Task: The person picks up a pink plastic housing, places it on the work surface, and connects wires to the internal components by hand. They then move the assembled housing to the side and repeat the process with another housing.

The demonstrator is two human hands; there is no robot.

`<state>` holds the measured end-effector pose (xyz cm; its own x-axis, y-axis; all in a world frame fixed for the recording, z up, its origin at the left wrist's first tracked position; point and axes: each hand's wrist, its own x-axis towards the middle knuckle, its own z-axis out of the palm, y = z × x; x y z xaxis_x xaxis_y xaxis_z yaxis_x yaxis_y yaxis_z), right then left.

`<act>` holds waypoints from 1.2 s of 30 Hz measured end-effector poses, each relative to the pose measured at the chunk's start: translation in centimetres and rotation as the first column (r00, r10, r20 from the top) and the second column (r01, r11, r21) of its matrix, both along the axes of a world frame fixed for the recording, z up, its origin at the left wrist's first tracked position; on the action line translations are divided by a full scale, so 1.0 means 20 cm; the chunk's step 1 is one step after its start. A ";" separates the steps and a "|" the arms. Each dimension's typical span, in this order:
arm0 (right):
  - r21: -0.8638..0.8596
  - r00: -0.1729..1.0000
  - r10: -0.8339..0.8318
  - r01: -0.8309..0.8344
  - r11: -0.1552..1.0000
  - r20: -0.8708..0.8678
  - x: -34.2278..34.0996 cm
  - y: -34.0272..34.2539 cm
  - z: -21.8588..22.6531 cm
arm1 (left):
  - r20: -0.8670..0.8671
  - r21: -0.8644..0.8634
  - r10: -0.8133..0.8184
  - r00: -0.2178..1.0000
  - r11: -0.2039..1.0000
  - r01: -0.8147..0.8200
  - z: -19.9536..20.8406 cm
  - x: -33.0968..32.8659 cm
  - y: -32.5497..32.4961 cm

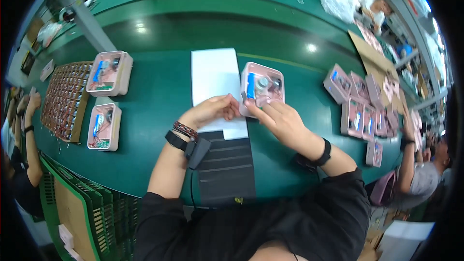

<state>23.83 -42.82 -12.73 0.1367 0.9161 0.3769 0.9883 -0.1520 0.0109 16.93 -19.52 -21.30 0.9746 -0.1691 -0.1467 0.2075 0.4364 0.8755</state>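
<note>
A pink open plastic housing [282,78] sits at the middle of the bench, beside a white sheet [212,75]. Inside it are a blue battery-like block, a pale round part, a dark part and thin wires. My right hand [280,120] is closed at its near edge, the index finger along the near left corner and the other fingers bent over the wall. My left hand [211,111] is over the sheet, just left of the housing. Its fingers are curled together; whatever is between them is hidden.
On the left stand pink housings with wired parts [104,128] and a cardboard tray [67,99] of small wired pieces. Several filled housings [355,116] crowd the right. A dark ridged mat [224,174] lies nearest me. Green crates [79,198] stand lower left. Co-workers sit at both sides.
</note>
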 end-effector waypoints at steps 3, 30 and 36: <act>-0.058 0.997 -0.051 0.047 0.997 -0.061 -0.18 -0.25 0.00 | -0.029 0.295 -0.179 0.984 0.938 0.179 0.06 0.01 0.05; 0.291 0.880 -0.018 0.176 0.941 -0.475 -0.20 -0.57 -0.18 | 0.323 0.940 -0.309 0.894 0.210 -0.267 0.42 -0.15 -0.76; 0.255 0.789 0.064 0.119 0.960 -0.611 -0.18 -0.58 -0.19 | 0.425 0.903 -0.232 0.875 0.178 -0.392 0.39 -0.16 -0.74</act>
<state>20.30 -54.33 -16.46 0.4443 0.7844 0.4327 0.7685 -0.0856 -0.6340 13.80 -34.31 -13.56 0.9607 -0.1162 0.2522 -0.2392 -0.8078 0.5388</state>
